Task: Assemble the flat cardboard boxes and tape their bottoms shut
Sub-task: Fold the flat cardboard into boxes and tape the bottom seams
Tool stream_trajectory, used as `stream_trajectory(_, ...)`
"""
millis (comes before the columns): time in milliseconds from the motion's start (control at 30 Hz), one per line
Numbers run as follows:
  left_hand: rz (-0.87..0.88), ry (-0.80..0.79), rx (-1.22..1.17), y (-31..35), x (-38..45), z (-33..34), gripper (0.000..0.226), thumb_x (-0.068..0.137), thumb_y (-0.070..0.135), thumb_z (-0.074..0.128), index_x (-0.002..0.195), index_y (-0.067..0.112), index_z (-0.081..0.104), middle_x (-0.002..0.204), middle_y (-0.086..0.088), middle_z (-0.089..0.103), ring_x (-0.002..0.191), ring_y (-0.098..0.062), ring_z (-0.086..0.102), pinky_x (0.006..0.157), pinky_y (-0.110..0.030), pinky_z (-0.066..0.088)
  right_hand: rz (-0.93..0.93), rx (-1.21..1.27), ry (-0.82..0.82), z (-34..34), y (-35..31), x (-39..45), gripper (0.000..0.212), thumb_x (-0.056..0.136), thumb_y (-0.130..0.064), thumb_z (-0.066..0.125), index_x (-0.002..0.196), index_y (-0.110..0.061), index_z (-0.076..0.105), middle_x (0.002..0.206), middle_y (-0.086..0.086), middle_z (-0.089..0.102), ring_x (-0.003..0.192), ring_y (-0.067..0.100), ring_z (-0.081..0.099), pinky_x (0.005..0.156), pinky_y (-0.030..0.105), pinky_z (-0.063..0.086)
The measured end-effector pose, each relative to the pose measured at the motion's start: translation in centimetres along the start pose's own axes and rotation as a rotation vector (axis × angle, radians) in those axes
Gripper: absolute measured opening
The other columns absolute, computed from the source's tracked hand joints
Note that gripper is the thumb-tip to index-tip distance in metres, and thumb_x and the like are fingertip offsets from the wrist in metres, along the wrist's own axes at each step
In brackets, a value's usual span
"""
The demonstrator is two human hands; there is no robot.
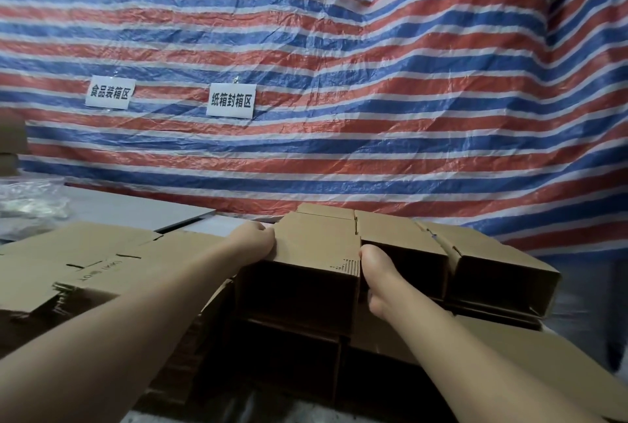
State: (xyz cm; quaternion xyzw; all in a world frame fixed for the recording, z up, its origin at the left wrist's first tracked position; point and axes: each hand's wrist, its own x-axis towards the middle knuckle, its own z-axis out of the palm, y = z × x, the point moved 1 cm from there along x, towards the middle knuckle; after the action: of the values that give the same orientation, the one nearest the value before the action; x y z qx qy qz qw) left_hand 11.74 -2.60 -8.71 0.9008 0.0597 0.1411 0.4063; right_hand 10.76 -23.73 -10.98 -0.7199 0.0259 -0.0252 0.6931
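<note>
Held box: a brown corrugated cardboard box, erected into a rectangular shape, sits at centre frame on top of other stacked cartons. Its lit top panel is plain tan; its near side is in deep shadow. A small printed mark of dark bars shows at the panel's right front corner.
Left hand: the left hand rests against the box's left upper edge, fingers curled over the far side and hidden. Whether it grips or only presses cannot be told.
Right hand: the right hand lies at the box's right edge, thumb pointing up along the corner, fingers tucked behind the side and out of sight; grasp cannot be confirmed.
Neighbouring boxes: two more assembled brown cardboard boxes stand just beside the held box on its right, touching one another.
Flat stock: flattened brown cardboard sheets with slots and print lie to the left, under the left forearm.
Backdrop: a red, white and blue striped plastic tarpaulin hangs behind, bearing two white paper signs with black characters.
Far left: crumpled clear plastic film lies on a grey surface.
</note>
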Motion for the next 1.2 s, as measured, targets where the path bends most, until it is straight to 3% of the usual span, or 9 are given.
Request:
stream_trajectory(167,0.005,0.039,0.013,0.9,-0.6,-0.6,0.048,0.107,0.034,0.025,0.140,0.008,0.049,0.139,-0.016,0.053,0.128,-0.030,0.048,0.106,-0.039,0.036,0.012,-0.041,-0.009,-0.1,-0.1,-0.5,0.037,0.101,-0.028,0.041,0.084,-0.023,0.072,0.069,-0.011,0.075,0.073,0.006,0.065,0.055,0.019,0.038)
stream_trajectory(267,0.053,0.107,-0.007,0.0,-1.5,-1.7,0.052,0.107,0.037,0.022,0.136,0.006,0.051,0.139,-0.015,0.053,0.124,-0.028,0.049,0.102,-0.038,0.036,-0.001,-0.049,-0.002,0.0,-0.8,-1.3,0.037,0.101,-0.040,0.041,0.098,-0.024,0.074,0.093,-0.006,0.078,0.086,0.010,0.064,0.064,0.023,0.040)
stream_trajectory(433,0.210,0.134,0.344,-3.7,-3.9,-4.3,0.044,0.104,0.039,0.024,0.122,0.016,0.056,0.129,-0.007,0.059,0.106,-0.020,0.056,0.079,-0.031,0.039,-0.008,-0.129,0.062,-0.2,-2.2,-2.6,0.046,0.102,-0.041,0.035,0.137,-0.018,0.054,0.141,0.003,0.055,0.119,0.023,0.053,0.096,0.037,0.033)
stream_trajectory(533,0.187,0.094,0.466,-5.3,-4.9,-4.5,0.043,0.102,0.031,0.025,0.128,0.012,0.053,0.135,-0.011,0.055,0.119,-0.026,0.053,0.098,-0.038,0.043,-0.008,-0.186,0.102,0.1,-2.9,-3.9,0.056,0.102,-0.041,0.033,0.151,-0.014,0.040,0.152,0.006,0.044,0.140,0.028,0.039,0.112,0.043,0.032)
stream_trajectory(600,0.194,0.010,0.472,-6.3,-5.6,-4.0,0.048,0.102,0.035,0.025,0.138,0.012,0.047,0.145,-0.011,0.047,0.132,-0.025,0.043,0.107,-0.036,0.033,-0.022,-0.212,0.110,0.4,-3.1,-4.7,0.056,0.102,-0.040,0.033,0.151,-0.013,0.040,0.150,0.007,0.046,0.136,0.028,0.042,0.109,0.042,0.034)
stream_trajectory(767,0.258,-0.105,0.725,-9.0,-7.2,-3.2,0.094,0.082,0.084,0.012,0.150,0.024,0.034,0.151,-0.007,0.041,0.139,-0.027,0.036,0.114,-0.046,0.029,-0.078,-0.231,0.136,0.9,-3.0,-5.8,0.052,0.101,-0.038,0.034,0.144,-0.011,0.044,0.121,0.001,0.051,0.106,0.021,0.045,0.092,0.037,0.035)
stream_trajectory(833,0.263,-0.134,0.778,-9.3,-7.8,-3.1,0.098,0.076,0.090,0.017,0.150,0.027,0.032,0.149,-0.006,0.042,0.137,-0.027,0.037,0.112,-0.045,0.030,-0.104,-0.253,0.144,1.0,-3.1,-6.2,0.051,0.101,-0.038,0.034,0.143,-0.011,0.045,0.128,0.003,0.054,0.104,0.019,0.044,0.089,0.036,0.034)
stream_trajectory(967,0.313,-0.132,0.875,-9.4,-8.7,-3.2,0.080,0.084,0.077,0.040,0.146,0.027,0.032,0.144,-0.004,0.041,0.134,-0.025,0.037,0.110,-0.044,0.031,-0.116,-0.266,0.140,1.4,-3.5,-6.9,0.055,0.102,-0.038,0.035,0.148,-0.010,0.039,0.146,0.008,0.048,0.125,0.025,0.046,0.095,0.038,0.034)
stream_trajectory(1200,0.407,0.014,0.842,-9.9,-10.3,-4.2,0.038,0.097,0.037,0.044,0.133,0.023,0.043,0.132,0.001,0.051,0.124,-0.020,0.047,0.103,-0.036,0.040,-0.151,-0.251,0.142,1.9,-4.1,-7.4,0.053,0.102,-0.037,0.036,0.145,-0.007,0.042,0.129,0.006,0.052,0.114,0.023,0.047,0.098,0.040,0.035)
